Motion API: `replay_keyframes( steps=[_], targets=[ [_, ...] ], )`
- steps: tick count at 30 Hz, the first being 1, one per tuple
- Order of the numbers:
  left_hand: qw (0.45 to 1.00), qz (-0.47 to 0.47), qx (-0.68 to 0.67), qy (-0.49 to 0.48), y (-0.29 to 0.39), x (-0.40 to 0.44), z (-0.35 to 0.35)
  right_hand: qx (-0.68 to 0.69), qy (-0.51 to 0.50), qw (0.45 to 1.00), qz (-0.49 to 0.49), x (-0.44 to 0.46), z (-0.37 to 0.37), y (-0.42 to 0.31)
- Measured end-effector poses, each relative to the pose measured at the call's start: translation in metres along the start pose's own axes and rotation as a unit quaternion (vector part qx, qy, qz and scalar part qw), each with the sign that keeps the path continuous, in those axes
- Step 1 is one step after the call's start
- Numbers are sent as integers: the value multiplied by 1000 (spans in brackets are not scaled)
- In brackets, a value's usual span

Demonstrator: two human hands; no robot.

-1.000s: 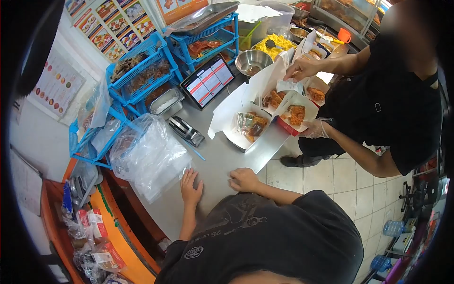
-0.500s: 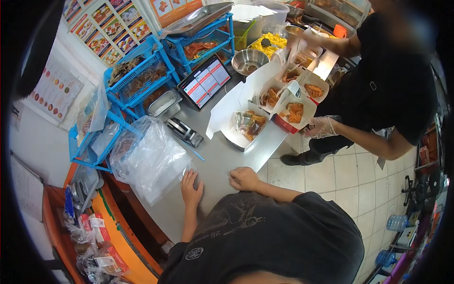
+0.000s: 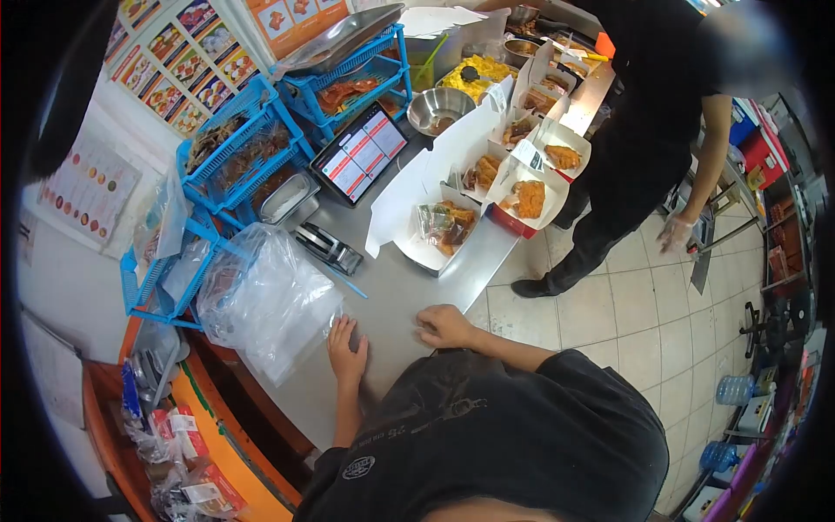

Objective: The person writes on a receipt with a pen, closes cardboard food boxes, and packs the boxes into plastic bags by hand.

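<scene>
My left hand lies flat on the steel counter, fingers stretched out. Its fingertips are at the edge of a stack of clear plastic bags. Farther right, my right hand rests on the counter with its fingers curled in, and nothing shows in it. Beyond it stand open white food boxes; the nearest box contains fried chicken and a clear packet. A red-based box beside it has another fried chicken piece. A black tape dispenser sits beyond the bags.
A tablet leans by blue baskets. Behind are a metal bowl and a tub of yellow food. A co-worker in black stands right of the counter, a gloved hand hanging low above the tiled floor.
The co-worker has stepped away from the boxes, and their gloved hand has moved right, off the red-based box. The view has shifted slightly. My hands stay on the counter.
</scene>
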State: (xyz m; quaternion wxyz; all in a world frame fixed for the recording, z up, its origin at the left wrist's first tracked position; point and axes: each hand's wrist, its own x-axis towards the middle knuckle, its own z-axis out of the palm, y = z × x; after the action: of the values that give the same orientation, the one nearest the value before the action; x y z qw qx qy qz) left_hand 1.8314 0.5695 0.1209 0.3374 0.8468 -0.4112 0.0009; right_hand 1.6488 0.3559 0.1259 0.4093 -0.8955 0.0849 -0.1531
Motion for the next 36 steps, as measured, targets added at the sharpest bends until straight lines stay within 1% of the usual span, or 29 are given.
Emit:
replay_keyframes(
  steps=[1, 2, 4, 5, 6, 7, 8, 9, 10, 12, 14, 16, 17, 18, 20, 22, 23, 24, 26, 29, 32, 35, 36],
  targets=[
    [1000, 1, 0, -2, -1, -1, 0, 41, -8, 999, 33, -2, -4, 1],
    [1000, 3, 1, -3, -2, 0, 0, 23, 90, 995, 20, -5, -6, 5],
    [1000, 6, 2, -4, -2, 1, -1, -13, 283, 959, -9, -15, -15, 21],
    [1000, 7, 2, -5, -2, 0, -1, -66, 378, 923, 23, -17, -27, 35],
    [1000, 8, 3, -5, -2, 1, -1, -118, 466, 875, 54, -20, -45, 53],
    [1000, 8, 5, -5, -2, 1, 0, -134, 539, 826, 95, -21, -74, 71],
    [1000, 8, 7, -4, -2, 1, 0, -49, 620, 774, 123, -19, -107, 93],
    [1000, 7, 10, -7, -1, 0, 0, -55, 655, 722, 216, -24, -140, 127],
    [1000, 6, 13, -8, 0, 1, -1, -3, 669, 686, 285, -25, -177, 148],
    [1000, 12, 19, -6, 1, 1, 0, 171, 691, 648, 272, -38, -223, 269],
    [999, 29, 27, -2, -5, 1, 1, 388, 695, 565, 218, -22, -259, 296],
    [999, 20, 43, -9, -3, 4, 2, 404, 688, 570, 197, -11, -278, 314],
    [998, 13, 54, -20, -1, 1, 0, 428, 690, 563, 156, -3, -284, 320],
    [998, 10, 61, -24, 0, 1, -2, 436, 695, 553, 142, 5, -292, 322],
    [997, 3, 70, -33, 2, 3, -1, 441, 676, 586, 65, 10, -301, 347],
    [996, 7, 71, -44, 0, 5, -3, 427, 668, 608, 37, 8, -310, 383],
    [996, 6, 71, -50, 2, 7, -4, 416, 668, 616, 36, 12, -316, 377],
    [996, 3, 69, -52, 3, 10, -4, 446, 667, 595, 40, 15, -320, 369],
    [996, -5, 63, -61, 4, 11, -6, 447, 634, 630, 32, 17, -323, 361],
    [996, -4, 63, -62, 1, 11, -5, 425, 631, 648, 45, 24, -320, 361],
    [996, -20, 60, -67, 2, 11, -6, 428, 646, 629, 64, 32, -316, 356],
    [996, -22, 56, -71, 3, 12, -8, 368, 641, 673, 41, 41, -314, 368],
    [995, -26, 57, -73, 3, 11, -8, 385, 641, 663, 44, 39, -312, 371]
  ],
)
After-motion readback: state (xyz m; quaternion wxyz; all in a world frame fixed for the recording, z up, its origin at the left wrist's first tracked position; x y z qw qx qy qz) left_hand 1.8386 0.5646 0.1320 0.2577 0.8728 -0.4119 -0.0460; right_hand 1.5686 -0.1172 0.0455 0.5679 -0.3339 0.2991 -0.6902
